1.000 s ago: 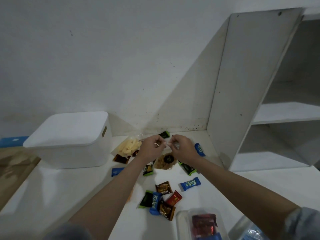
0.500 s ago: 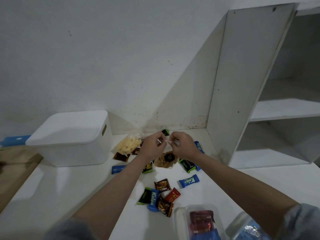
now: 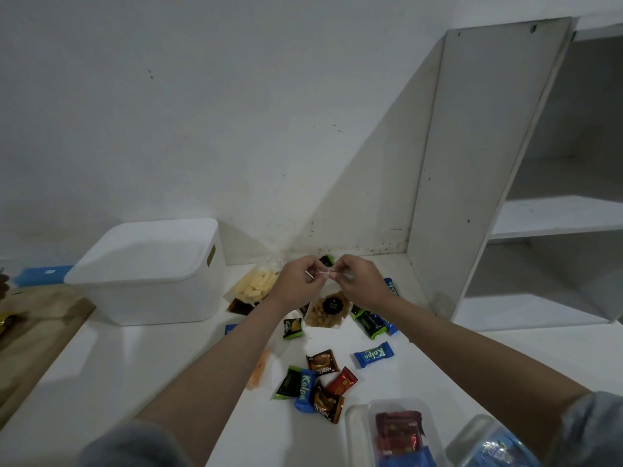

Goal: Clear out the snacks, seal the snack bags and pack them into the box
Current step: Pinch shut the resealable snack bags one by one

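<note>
My left hand (image 3: 296,279) and my right hand (image 3: 359,279) pinch the top edge of a clear snack bag (image 3: 328,311) holding brown snacks and a black round label; the bag hangs below my fingers, above the counter. A second clear bag of pale yellow sticks (image 3: 254,286) lies to the left of my hands. The white lidded box (image 3: 148,273) stands at the back left, its lid on. Several small wrapped snacks (image 3: 315,382) lie scattered on the white counter (image 3: 135,365) between my forearms.
A clear plastic container (image 3: 397,433) with red and blue packets sits at the bottom right edge. A white shelf unit (image 3: 505,183) rises on the right. A wooden board (image 3: 30,328) lies at the left, with a blue item (image 3: 40,274) behind it.
Both hands stay together on the bag's top edge. The fingers have shifted slightly along it. The view has tilted a little.
</note>
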Action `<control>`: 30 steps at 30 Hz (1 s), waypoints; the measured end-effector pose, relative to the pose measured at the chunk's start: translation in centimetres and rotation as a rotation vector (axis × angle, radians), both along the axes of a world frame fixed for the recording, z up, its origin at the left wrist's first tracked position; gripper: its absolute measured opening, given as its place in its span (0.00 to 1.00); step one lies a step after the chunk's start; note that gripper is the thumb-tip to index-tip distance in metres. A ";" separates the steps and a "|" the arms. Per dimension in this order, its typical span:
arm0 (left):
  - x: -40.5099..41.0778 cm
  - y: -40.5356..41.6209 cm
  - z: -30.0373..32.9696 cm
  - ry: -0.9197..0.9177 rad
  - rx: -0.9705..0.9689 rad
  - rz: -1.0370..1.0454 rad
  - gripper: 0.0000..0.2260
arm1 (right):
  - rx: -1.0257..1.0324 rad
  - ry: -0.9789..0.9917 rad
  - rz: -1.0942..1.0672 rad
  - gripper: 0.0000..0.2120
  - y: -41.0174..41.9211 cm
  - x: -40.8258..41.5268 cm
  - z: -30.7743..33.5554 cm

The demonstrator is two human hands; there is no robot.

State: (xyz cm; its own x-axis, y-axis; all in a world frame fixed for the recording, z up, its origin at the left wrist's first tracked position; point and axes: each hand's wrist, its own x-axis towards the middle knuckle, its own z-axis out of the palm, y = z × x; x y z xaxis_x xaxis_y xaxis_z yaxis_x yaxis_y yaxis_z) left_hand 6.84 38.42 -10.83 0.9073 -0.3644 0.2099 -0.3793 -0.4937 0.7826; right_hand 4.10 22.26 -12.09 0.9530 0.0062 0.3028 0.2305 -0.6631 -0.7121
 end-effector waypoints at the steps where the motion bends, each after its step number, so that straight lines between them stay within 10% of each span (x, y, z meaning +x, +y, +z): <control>1: 0.0 0.1 0.1 0.002 0.008 -0.006 0.03 | -0.003 0.005 0.003 0.05 0.0 0.1 0.1; 30: -1.2 2.4 0.8 -0.009 0.020 -0.003 0.05 | -0.205 -0.041 0.081 0.03 1.5 -1.0 1.7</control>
